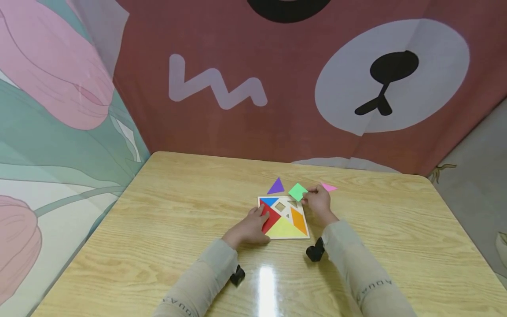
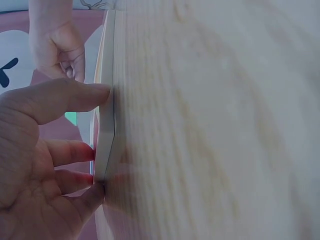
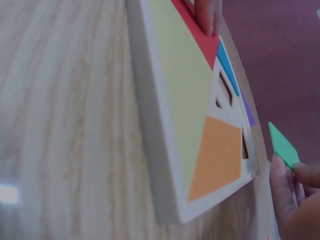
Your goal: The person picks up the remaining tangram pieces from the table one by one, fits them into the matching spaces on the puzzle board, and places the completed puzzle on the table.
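A white tangram board (image 1: 292, 202) lies on the wooden table, with blue, red, yellow and orange pieces in it and several cut-outs open. My left hand (image 1: 251, 226) holds the board's near left corner. In the left wrist view its thumb (image 2: 87, 96) touches the board's side, while fingertips press on top at the red triangle (image 3: 204, 47). Beyond the far right corner, my right hand (image 1: 319, 201) pinches a green square piece (image 1: 297, 192) between thumb and fingers. The right wrist view shows this green piece tilted and raised off the table.
Behind the board lies a loose purple triangle (image 1: 277, 186). A pink triangle (image 1: 329, 187) lies beyond my right hand. The wooden table (image 1: 158, 211) reaches back to a curtain with a printed bear (image 1: 285, 88). Light glares off the tabletop near its front.
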`<state>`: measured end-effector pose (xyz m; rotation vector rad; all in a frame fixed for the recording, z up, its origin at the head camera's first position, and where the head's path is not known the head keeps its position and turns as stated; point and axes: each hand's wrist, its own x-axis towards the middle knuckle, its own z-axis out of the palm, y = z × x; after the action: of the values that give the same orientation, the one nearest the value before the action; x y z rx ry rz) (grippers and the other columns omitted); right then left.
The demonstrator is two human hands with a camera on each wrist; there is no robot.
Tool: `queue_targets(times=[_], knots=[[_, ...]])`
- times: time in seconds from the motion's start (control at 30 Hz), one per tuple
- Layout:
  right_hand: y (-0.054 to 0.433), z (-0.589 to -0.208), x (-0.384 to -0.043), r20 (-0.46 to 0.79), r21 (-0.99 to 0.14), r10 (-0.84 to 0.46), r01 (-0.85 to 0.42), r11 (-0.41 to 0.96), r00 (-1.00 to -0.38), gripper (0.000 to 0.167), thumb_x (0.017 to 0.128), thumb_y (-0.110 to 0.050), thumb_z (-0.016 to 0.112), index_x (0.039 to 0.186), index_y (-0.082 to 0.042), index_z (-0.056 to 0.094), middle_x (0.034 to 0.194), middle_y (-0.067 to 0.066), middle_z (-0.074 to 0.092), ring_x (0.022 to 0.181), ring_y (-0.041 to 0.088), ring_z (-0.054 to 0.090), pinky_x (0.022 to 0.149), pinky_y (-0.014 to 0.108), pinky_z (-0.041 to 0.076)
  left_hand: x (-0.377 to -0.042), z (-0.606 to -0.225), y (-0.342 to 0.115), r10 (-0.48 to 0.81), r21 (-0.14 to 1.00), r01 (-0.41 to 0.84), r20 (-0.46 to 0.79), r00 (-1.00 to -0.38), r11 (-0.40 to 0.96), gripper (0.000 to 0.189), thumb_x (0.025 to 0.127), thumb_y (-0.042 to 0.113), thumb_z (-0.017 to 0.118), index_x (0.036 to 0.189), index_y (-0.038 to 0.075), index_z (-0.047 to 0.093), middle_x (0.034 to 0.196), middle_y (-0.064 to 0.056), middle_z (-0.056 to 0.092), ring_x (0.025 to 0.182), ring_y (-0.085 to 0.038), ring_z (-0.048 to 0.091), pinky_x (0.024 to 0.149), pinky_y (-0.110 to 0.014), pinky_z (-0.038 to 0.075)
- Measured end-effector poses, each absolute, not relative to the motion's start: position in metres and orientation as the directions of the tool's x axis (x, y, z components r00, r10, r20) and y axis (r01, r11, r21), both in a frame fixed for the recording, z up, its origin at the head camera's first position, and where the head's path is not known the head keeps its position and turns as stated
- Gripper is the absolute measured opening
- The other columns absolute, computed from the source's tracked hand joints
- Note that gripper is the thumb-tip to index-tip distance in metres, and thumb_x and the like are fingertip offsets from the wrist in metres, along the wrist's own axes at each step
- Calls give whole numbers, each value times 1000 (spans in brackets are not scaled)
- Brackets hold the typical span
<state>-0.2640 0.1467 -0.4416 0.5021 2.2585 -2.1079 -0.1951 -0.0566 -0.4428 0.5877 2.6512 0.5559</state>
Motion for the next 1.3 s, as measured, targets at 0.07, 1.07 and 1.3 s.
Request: queue_targets(times=[0.07,1.07,1.3], knots=[[146,-441,-262,-233,-968,227,249,40,-946,17,81,9,49,97,10,45,75,7,46,57,11,52,59,23,49,-195,-443,-57,462,448,316,-264,-847,836,75,72,28,64,134,4,31,142,-14,13,127,-29,10,97,-37,24],[133,-448,-247,-251,-966,137,256,23,-958,17,79,10,49,96,11,44,74,11,43,57,14,52,60,27,50,-192,-442,-56,466,463,319,-247,-850,827,74,72,27,65,133,3,31,141,-15,13,127,-29,12,96,-38,26],[129,-449,-246,-258,-964,118,264,35,-959,18,79,11,49,97,12,45,75,11,42,53,14,55,60,28,50,-193,-444,-57,479,452,343,-230,-847,823,75,71,27,65,133,1,31,141,-16,14,126,-30,13,96,-37,26]])
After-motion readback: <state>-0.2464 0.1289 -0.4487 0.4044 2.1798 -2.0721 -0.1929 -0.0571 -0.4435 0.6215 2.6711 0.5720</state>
